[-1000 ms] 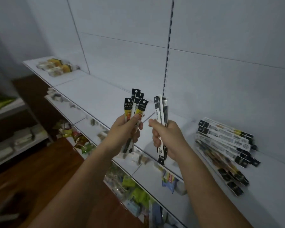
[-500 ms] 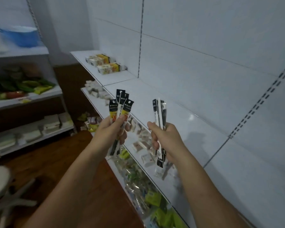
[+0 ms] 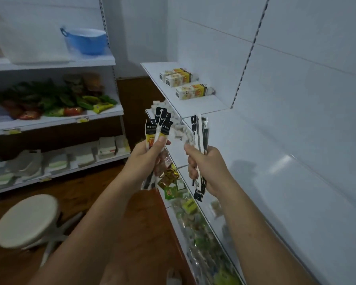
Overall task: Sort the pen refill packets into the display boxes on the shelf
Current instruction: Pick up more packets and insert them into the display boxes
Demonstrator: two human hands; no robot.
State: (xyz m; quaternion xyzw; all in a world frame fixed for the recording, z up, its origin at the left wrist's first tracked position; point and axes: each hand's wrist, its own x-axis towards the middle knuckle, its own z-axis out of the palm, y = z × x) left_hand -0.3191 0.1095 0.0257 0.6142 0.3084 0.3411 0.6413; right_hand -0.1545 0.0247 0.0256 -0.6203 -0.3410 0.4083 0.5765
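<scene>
My left hand grips a fan of several pen refill packets with black tops and yellow print, held upright. My right hand grips a bundle of black and white refill packets, also upright. Both hands are raised side by side in front of the white shelf. On that shelf, up and beyond the hands, lie three white and yellow display boxes on their sides.
A lower shelf on the right holds small sweets and packets. To the left stands another shelf unit with a blue basin, green snack bags and paper stacks. A round white stool stands on the wooden floor.
The view has swung left along the shelf: the pile of refill packets on the right has left the view and the display boxes are nearer. Both hands keep their grip on the packets.
</scene>
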